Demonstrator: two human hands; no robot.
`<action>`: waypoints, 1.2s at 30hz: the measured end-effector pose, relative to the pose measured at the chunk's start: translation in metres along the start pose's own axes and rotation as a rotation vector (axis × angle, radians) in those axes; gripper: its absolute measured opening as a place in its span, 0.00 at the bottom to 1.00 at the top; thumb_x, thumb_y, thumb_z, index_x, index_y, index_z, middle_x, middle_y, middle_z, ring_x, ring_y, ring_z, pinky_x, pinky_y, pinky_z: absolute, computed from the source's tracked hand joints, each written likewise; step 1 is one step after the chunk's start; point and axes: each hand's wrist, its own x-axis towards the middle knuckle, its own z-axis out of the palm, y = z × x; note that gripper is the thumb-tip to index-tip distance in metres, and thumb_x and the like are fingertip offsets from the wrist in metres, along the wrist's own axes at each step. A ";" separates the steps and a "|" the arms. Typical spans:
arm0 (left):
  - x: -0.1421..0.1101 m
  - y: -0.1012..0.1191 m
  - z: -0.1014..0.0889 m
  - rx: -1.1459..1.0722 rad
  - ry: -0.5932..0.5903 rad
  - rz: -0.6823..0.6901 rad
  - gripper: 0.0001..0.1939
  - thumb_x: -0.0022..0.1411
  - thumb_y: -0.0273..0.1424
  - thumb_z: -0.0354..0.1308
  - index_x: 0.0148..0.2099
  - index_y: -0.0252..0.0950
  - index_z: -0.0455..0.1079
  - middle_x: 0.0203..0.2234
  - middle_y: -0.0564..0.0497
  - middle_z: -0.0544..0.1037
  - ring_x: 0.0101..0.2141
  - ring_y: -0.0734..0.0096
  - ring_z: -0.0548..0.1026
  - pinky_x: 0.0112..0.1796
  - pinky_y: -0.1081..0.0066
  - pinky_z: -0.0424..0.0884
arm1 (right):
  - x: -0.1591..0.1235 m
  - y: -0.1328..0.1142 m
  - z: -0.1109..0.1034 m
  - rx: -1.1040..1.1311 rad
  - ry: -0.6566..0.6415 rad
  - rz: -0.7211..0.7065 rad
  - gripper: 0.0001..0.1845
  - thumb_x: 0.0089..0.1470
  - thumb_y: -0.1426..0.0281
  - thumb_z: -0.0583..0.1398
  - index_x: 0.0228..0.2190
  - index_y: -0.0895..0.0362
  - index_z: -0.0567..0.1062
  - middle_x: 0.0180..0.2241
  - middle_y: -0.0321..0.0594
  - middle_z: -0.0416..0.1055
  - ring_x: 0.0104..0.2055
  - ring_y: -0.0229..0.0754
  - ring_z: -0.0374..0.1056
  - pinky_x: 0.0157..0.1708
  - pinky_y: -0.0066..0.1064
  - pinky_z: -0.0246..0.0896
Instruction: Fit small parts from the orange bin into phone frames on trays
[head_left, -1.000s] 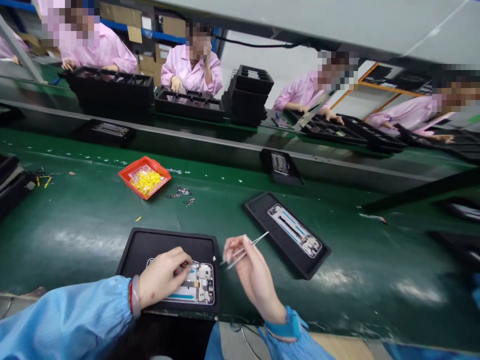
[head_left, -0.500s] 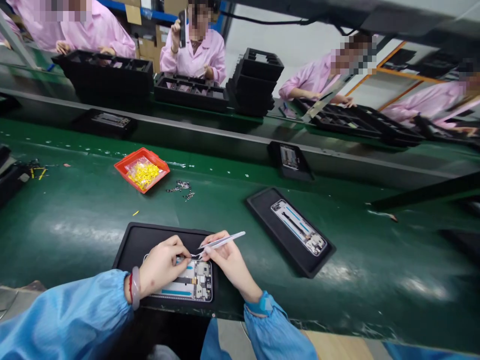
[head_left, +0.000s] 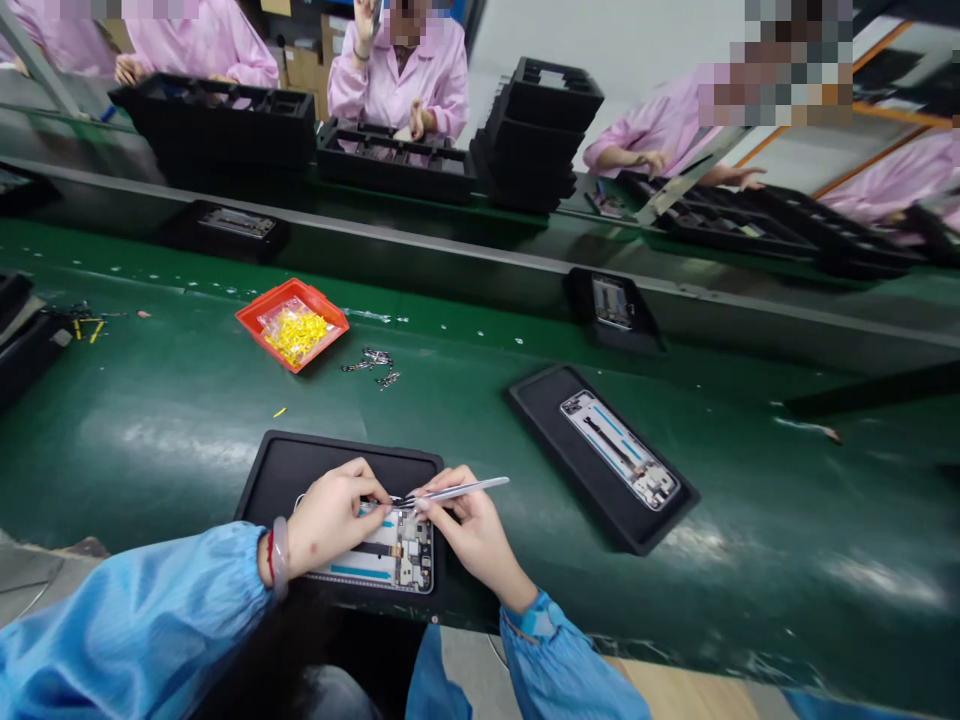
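R hand (head_left: pixel 476 535): grip pinching tweezers (head_left: pixel 476 486), tips now at 12 o'clock edge of phone frame (head_left: pixel 416 555), by L hand's (head_left: pixel 334 515) fingertips; 1 s ago they were off it, approx 3 o'clock, over the counter (head_left: pixel 187 400). L hand abt same spot, over frame; can't tell if its grip pinches anything. Frame lies twd 4 o'clock in blk tray (head_left: pixel 300 465). Red bin (head_left: pixel 322 303) w/ yellow bits unmoved, approx 11 o'clock from frame; 2nd tray (head_left: pixel 536 395), 2 o'clock, ditto.
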 end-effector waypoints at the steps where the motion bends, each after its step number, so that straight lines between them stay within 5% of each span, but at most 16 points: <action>1: 0.000 0.000 0.000 -0.003 0.000 0.002 0.09 0.51 0.27 0.53 0.28 0.36 0.75 0.24 0.54 0.68 0.19 0.79 0.61 0.21 0.77 0.57 | 0.000 0.001 0.000 -0.007 0.001 -0.005 0.13 0.48 0.60 0.65 0.26 0.54 0.68 0.28 0.35 0.69 0.26 0.36 0.69 0.28 0.29 0.69; 24: -0.004 -0.002 0.002 0.145 -0.012 0.019 0.07 0.53 0.26 0.56 0.34 0.38 0.74 0.32 0.54 0.70 0.19 0.80 0.63 0.24 0.77 0.62 | -0.006 0.006 0.000 -0.241 -0.016 -0.194 0.07 0.55 0.68 0.60 0.28 0.52 0.66 0.27 0.37 0.70 0.31 0.41 0.71 0.30 0.33 0.65; 32: -0.013 -0.015 0.003 0.260 0.061 0.308 0.11 0.62 0.25 0.49 0.38 0.37 0.73 0.34 0.52 0.75 0.31 0.75 0.76 0.31 0.79 0.70 | -0.009 0.006 0.005 -0.344 -0.047 -0.385 0.07 0.57 0.74 0.56 0.30 0.52 0.62 0.27 0.35 0.66 0.29 0.38 0.69 0.29 0.30 0.65; 36: -0.013 -0.017 0.004 0.367 0.111 0.459 0.15 0.66 0.25 0.44 0.37 0.38 0.73 0.32 0.52 0.76 0.28 0.77 0.76 0.26 0.81 0.69 | -0.009 0.005 0.006 -0.369 -0.055 -0.400 0.08 0.57 0.76 0.55 0.31 0.52 0.61 0.28 0.35 0.65 0.29 0.37 0.68 0.29 0.28 0.65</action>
